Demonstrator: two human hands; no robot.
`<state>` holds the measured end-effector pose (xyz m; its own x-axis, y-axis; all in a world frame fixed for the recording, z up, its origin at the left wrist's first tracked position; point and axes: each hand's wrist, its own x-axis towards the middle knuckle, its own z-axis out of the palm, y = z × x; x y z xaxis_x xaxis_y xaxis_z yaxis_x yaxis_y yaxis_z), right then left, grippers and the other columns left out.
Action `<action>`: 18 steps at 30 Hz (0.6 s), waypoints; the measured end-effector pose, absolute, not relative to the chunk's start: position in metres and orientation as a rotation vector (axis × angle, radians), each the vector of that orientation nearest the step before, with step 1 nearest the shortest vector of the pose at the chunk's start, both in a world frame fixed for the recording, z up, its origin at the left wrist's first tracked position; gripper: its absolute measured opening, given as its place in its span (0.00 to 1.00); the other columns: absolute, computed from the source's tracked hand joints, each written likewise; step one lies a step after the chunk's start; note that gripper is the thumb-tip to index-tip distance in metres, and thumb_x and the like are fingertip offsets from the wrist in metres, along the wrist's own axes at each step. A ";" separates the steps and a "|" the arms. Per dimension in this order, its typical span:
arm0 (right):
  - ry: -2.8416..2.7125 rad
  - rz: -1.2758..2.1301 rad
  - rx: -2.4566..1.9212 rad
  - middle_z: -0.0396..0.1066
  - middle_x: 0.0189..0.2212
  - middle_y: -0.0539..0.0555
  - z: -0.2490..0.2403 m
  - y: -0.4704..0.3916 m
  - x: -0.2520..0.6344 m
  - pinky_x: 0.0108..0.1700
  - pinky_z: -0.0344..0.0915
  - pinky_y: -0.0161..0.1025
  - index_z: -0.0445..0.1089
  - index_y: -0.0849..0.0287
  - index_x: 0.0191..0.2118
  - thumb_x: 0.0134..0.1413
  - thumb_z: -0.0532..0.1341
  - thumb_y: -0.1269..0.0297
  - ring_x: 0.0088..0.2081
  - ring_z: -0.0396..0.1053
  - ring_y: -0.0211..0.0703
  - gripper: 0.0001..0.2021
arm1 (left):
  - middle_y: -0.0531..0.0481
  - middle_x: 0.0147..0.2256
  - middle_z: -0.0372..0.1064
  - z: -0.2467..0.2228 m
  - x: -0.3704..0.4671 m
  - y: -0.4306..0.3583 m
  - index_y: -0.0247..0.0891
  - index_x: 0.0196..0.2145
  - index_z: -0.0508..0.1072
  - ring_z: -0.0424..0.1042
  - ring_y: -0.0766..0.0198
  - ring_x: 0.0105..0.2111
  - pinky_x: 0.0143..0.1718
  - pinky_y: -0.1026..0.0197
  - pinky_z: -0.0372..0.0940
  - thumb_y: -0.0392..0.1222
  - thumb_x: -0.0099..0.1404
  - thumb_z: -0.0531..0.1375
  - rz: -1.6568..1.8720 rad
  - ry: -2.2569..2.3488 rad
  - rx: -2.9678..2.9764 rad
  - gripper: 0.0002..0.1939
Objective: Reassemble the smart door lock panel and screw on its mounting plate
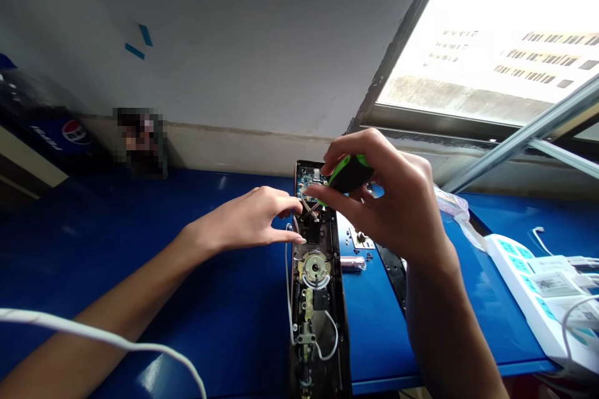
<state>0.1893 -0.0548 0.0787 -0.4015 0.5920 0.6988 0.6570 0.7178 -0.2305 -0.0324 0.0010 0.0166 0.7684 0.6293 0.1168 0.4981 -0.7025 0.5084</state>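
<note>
In my right hand is a screwdriver with a green and black handle, gripped between thumb and fingers. Its shaft slants down and left into a long, narrow black device housing, which lies lengthwise with its insides showing. A blue circuit board fills the far end, and a round metal disc sits near the middle. My left hand is at the housing's left edge, thumb and fingers apart around a gap; its other fingertips are partly hidden. Thin wires run inside the housing, near the screwdriver shaft.
Small dark screws lie right of the housing, near a metal plate and a small cylinder. A white power strip with plugs is at the right. One white cable crosses the near left. Pepsi packaging stands far left.
</note>
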 end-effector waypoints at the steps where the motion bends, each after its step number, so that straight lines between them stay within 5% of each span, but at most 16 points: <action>1: -2.110 -0.110 -0.943 0.75 0.35 0.47 0.078 -0.055 0.190 0.31 0.69 0.36 0.69 0.54 0.46 0.54 0.69 0.73 0.27 0.67 0.34 0.16 | 0.47 0.43 0.78 0.017 -0.033 0.001 0.40 0.49 0.80 0.76 0.57 0.39 0.40 0.60 0.65 0.54 0.66 0.69 0.378 0.851 2.520 0.19; 6: -2.142 -0.022 -0.970 0.75 0.45 0.52 0.081 -0.058 0.189 0.37 0.72 0.39 0.66 0.54 0.53 0.50 0.66 0.80 0.34 0.72 0.37 0.25 | 0.49 0.42 0.78 0.018 -0.034 0.002 0.40 0.49 0.80 0.75 0.58 0.39 0.38 0.61 0.65 0.54 0.67 0.69 0.356 0.847 2.536 0.19; 12: -2.116 -0.127 -0.933 0.75 0.35 0.48 0.079 -0.055 0.189 0.33 0.70 0.37 0.70 0.53 0.46 0.54 0.69 0.74 0.29 0.70 0.35 0.15 | 0.49 0.41 0.77 0.019 -0.034 0.002 0.40 0.48 0.80 0.75 0.59 0.38 0.37 0.61 0.64 0.54 0.67 0.68 0.363 0.859 2.549 0.18; 18: -2.148 -0.036 -0.945 0.75 0.45 0.53 0.079 -0.058 0.187 0.40 0.74 0.41 0.66 0.53 0.54 0.53 0.66 0.78 0.36 0.74 0.40 0.24 | 0.51 0.38 0.75 0.021 -0.036 0.002 0.40 0.46 0.79 0.72 0.61 0.35 0.34 0.61 0.62 0.55 0.68 0.67 0.391 0.857 2.568 0.17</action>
<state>0.1865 -0.0579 0.0791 -0.4247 0.6156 0.6638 0.6375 0.7240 -0.2635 -0.0364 0.0021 0.0214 0.7724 0.6210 0.1333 0.5082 -0.7302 0.4567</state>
